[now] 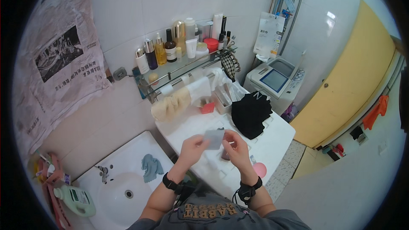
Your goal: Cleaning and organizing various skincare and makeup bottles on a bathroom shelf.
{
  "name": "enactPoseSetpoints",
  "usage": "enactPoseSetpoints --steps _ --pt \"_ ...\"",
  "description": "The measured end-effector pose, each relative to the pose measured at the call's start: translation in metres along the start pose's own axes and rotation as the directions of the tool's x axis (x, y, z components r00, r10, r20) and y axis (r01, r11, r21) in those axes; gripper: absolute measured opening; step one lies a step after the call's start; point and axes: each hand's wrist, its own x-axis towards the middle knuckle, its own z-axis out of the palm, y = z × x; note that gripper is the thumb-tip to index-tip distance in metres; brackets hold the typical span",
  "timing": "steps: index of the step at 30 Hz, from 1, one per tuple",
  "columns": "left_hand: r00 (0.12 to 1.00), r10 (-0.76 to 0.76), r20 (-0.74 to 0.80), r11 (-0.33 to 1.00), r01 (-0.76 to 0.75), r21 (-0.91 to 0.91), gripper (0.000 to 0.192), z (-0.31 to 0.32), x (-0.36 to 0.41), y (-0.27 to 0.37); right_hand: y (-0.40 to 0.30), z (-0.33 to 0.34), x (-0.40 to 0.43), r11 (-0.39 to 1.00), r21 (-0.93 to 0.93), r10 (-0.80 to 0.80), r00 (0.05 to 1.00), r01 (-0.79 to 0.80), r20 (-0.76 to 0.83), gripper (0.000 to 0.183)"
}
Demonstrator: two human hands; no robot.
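Observation:
A small, thin, pale grey-blue square sheet (213, 140) is held up above the white tabletop. My left hand (195, 147) pinches its left edge between thumb and fingers. At its upper right corner is my right hand (235, 149), fingers curled, with the fingertips at the sheet's edge. Partly hidden behind my right hand, a small dark brown object (226, 155) rests on the white table (204, 166). Close to my right wrist lies a pink round object (259, 170). A black cloth (250, 115) is heaped on the table beyond my hands.
To the left is a white washbasin (111, 195) with a grey-blue cloth (152, 168) on its rim and a green jug (76, 200) beside it. A glass shelf (179, 68) holds several cosmetic bottles. Behind the table stands a washing machine (271, 76); a yellow door (345, 80) is at right.

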Motion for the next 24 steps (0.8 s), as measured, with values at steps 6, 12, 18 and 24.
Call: enactPoseSetpoints --steps 6,12,18,24 --pt "0.986 -0.013 0.165 0.999 0.02 -0.043 0.014 0.0 0.0 -0.005 -0.011 -0.011 0.009 0.966 -0.249 -0.026 0.987 0.066 0.16 0.018" --pt "0.989 0.093 0.112 0.993 -0.1 0.06 0.016 -0.01 0.004 -0.001 -0.024 -0.01 0.024 0.926 -0.316 -0.141 0.965 0.207 0.219 0.016" --pt "0.992 0.084 -0.09 0.996 -0.08 0.047 0.017 -0.016 0.018 0.005 -0.066 0.007 0.062 0.808 -0.402 -0.222 0.854 0.431 0.471 0.015" --pt "0.983 0.086 -0.164 0.996 -0.088 -0.005 0.019 -0.024 0.013 0.009 -0.072 0.019 0.086 0.765 -0.388 -0.174 0.745 0.514 0.644 0.013"
